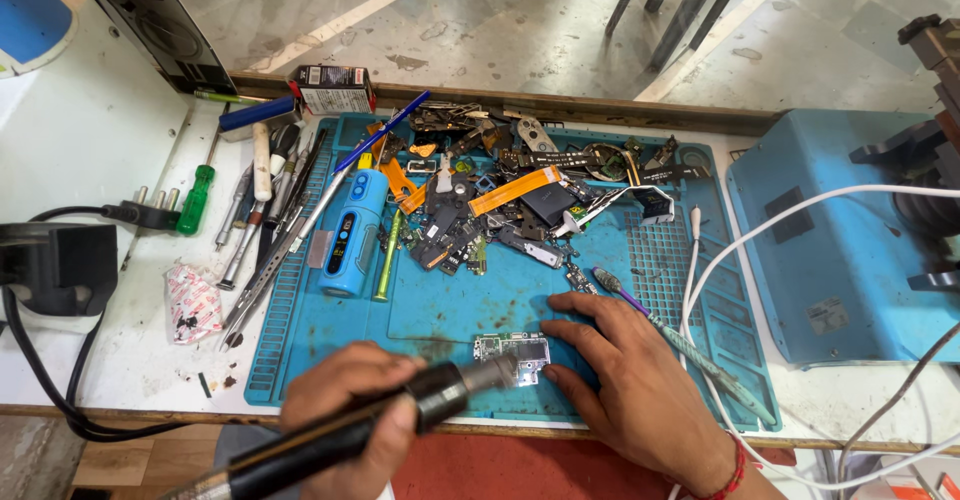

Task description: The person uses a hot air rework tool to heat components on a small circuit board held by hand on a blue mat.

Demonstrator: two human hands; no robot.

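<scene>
A small circuit board (513, 347) lies near the front edge of the blue mat (450, 310). The right hand (625, 370) presses flat beside it, fingers spread, touching its edge. The left hand (345, 410) grips a hot-air wand (400, 415), nozzle at the board. Loose parts (500, 200) litter the mat behind.

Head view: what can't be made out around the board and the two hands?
- Hot-air tool: blurred, handle cut off by bottom edge.
- Left hand: fingers hidden behind the tool.
- Circuit board: parts too small; nozzle covers its near side.
- Right hand: wrist leaves the frame.
</scene>
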